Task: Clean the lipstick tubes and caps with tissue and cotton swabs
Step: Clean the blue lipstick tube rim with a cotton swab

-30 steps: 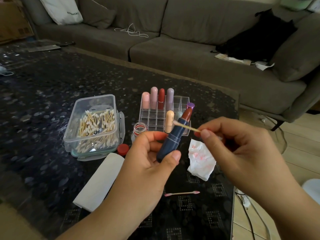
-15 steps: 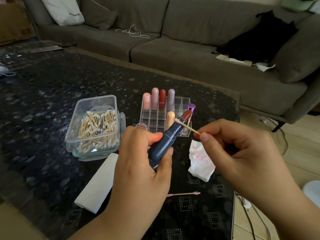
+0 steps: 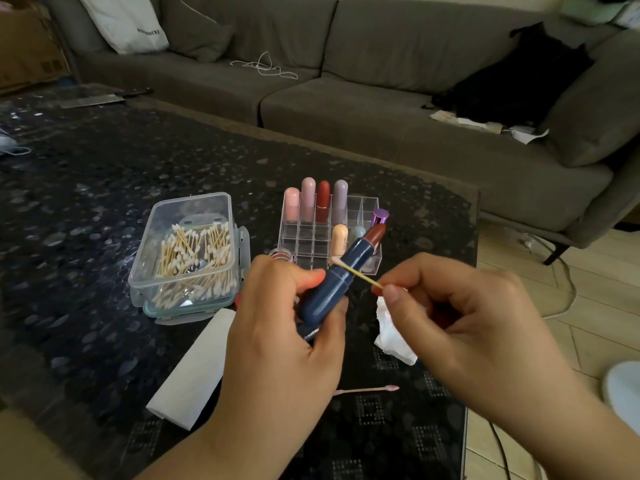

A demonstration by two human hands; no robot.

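Now left hand (image 3: pixel 277 327) grips lipstick tube (image 3: pixel 332 285); right hand (image 3: pixel 460 327) pinches cotton swab (image 3: pixel 356 271).

two hands (image 3: pixel 277 341) – one open lipstick (image 3: pixel 341 271), seven capped lipsticks (image 3: pixel 323 199) in one organizer (image 3: pixel 367 202), one swab box (image 3: pixel 187 254), two loose swabs (image 3: pixel 367 389) – two tissues (image 3: pixel 391 332).
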